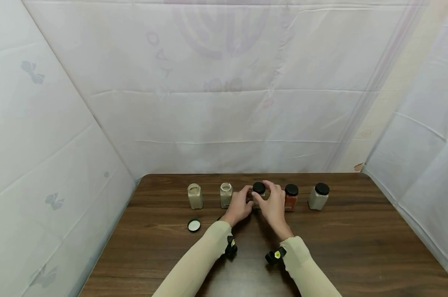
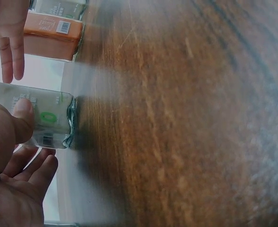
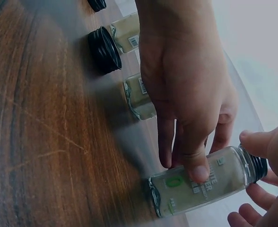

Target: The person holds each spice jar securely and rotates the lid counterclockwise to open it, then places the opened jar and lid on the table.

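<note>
A clear glass spice jar (image 3: 229, 165) with pale powder and a green mark on its label stands in the middle of a row of jars. My left hand (image 1: 238, 207) grips its body from the left, thumb across the label in the left wrist view. At the top, my right hand (image 1: 273, 204) holds the black lid (image 1: 259, 187) between thumb and fingers; the lid is on the jar. An open jar of pale powder (image 1: 226, 196) is just left of my left hand, and a jar of orange-red powder (image 1: 290, 200) is just right of my right hand.
Another open jar (image 1: 195, 198) stands at the row's left end, with a loose upturned lid (image 1: 194, 225) before it. A second loose lid (image 3: 103, 49) lies near my left forearm. A black-capped white jar (image 1: 318, 199) ends the row at right. White cloth walls (image 1: 224, 123) enclose the wooden table (image 1: 357, 247).
</note>
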Demonstrator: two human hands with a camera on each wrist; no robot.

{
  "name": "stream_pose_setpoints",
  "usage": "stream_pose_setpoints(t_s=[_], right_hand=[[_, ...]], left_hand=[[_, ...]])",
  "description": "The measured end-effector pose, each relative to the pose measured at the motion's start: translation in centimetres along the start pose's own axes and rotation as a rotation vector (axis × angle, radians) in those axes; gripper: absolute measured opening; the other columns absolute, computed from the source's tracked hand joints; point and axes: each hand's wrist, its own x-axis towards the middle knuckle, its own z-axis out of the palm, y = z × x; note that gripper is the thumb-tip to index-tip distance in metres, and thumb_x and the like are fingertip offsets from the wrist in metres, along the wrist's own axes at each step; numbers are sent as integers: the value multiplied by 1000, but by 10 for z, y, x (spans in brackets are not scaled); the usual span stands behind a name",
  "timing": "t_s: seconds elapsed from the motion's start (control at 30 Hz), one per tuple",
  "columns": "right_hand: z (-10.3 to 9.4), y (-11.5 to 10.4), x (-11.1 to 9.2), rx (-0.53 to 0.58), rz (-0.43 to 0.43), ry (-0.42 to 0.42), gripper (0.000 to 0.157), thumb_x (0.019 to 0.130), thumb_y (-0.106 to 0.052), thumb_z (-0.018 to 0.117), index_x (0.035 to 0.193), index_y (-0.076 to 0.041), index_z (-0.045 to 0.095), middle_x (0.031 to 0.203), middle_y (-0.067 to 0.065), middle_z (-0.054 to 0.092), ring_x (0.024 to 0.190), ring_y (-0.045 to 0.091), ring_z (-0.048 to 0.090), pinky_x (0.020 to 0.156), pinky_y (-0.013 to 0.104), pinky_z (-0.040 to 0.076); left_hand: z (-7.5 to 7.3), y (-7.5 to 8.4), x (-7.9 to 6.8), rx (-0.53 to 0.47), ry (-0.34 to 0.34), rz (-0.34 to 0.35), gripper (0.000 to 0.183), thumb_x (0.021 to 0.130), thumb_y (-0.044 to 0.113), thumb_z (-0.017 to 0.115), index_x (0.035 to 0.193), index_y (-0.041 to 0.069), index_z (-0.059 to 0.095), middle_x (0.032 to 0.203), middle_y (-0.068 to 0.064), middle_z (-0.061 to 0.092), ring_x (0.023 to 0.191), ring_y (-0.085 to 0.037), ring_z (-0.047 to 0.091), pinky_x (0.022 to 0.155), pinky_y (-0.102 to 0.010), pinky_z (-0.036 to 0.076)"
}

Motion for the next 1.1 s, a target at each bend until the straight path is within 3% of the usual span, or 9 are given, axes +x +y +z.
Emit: stream_pose_setpoints(t_s=[0.37,0.8,1.1], right_hand=[[0,-2,2,-17,-20,-20,48,94,-14,77,138,-2,61,127,20,62,106,39,49,88,51,43],[-4,-3,-2,-19,-9,-106,50,100,-7,65,148,-3,52,141,25,56,123,45,44,99,58,43],[-5,-8,-3,4,-10,-90,61,96,-15,73,150,-3,49,147,22,51,129,43,40,101,59,42]], left_hand=[[-2,4,-1,23,-3,-31,37,97,13,72,131,6,60,109,-9,71,96,-22,69,85,-37,57],[-2,2,-3,22,-6,-14,38,97,15,73,132,5,60,111,-11,71,100,-23,70,87,-37,57],[-3,2,-2,34,-27,-21,39,96,5,64,135,5,59,112,-11,72,99,-23,71,86,-36,57]])
